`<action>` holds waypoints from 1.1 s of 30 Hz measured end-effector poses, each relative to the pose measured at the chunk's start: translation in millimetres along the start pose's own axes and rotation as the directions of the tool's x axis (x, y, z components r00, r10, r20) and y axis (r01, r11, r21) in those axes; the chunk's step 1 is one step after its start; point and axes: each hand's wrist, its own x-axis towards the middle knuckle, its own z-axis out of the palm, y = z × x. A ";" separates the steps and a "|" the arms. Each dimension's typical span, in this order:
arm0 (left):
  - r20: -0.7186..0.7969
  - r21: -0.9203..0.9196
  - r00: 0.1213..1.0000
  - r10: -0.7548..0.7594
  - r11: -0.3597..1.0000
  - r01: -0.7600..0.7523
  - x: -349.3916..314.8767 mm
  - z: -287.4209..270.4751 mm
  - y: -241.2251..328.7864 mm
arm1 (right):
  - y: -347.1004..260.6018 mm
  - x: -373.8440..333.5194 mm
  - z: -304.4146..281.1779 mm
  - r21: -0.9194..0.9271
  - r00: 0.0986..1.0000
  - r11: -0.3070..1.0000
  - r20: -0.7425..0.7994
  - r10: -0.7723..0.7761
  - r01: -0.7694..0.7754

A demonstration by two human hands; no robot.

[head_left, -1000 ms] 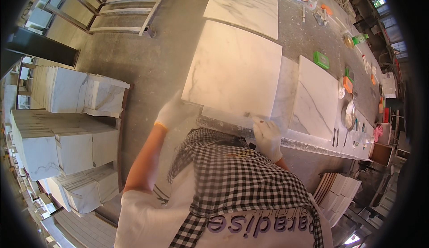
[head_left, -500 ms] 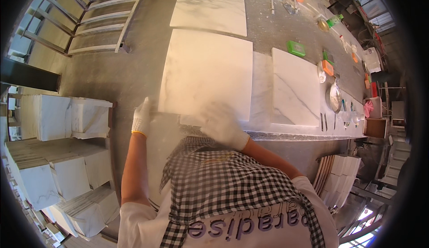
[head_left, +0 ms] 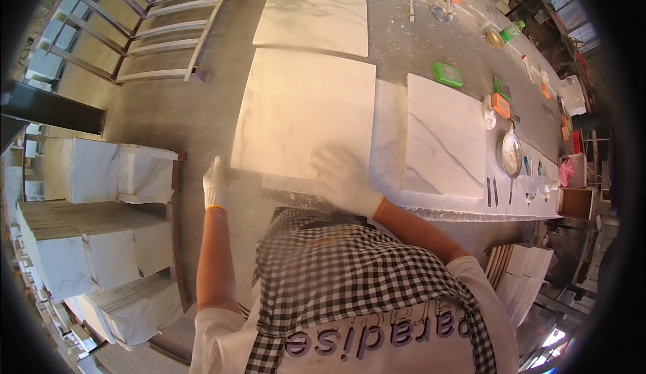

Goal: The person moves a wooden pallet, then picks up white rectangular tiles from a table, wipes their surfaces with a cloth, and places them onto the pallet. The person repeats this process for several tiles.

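Observation:
A large square white marble tile lies in front of me, faintly veined in grey. My right hand, in a white knitted glove, is over its near right part. Motion blurs those fingers, so I cannot make out whether anything is under or in them. Off the tile's near left corner is my left hand, also gloved, seen edge-on with the fingers stretched forward. Nothing shows in it. A second veined tile lies beyond, and a narrower one rests to the right.
The tiles lie on a dusty grey worktable. Right of them are a green box, an orange block, a metal bowl and several thin tools. Stacked marble tiles stand at left, below a metal rack.
My right hand is over the tile in both frames, blurred, and now sits slightly farther right. My left hand stays beside the near left corner. The whole view has shifted a little.

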 end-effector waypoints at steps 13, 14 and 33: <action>-0.530 0.469 0.745 0.405 0.872 -0.141 -58.6 52.2 -11.7 | 52.0 -98.6 -139.8 0.603 0.479 0.227 0.297 0.826 -0.765; -0.570 0.493 0.686 0.452 0.856 -0.156 -66.9 65.1 -6.8 | 59.2 -107.9 -151.4 0.515 0.580 0.430 0.171 0.796 -0.741; -0.649 0.557 0.551 0.524 0.821 -0.124 -106.0 118.3 28.3 | 85.2 -136.5 -171.7 0.329 0.671 0.616 0.078 0.737 -0.715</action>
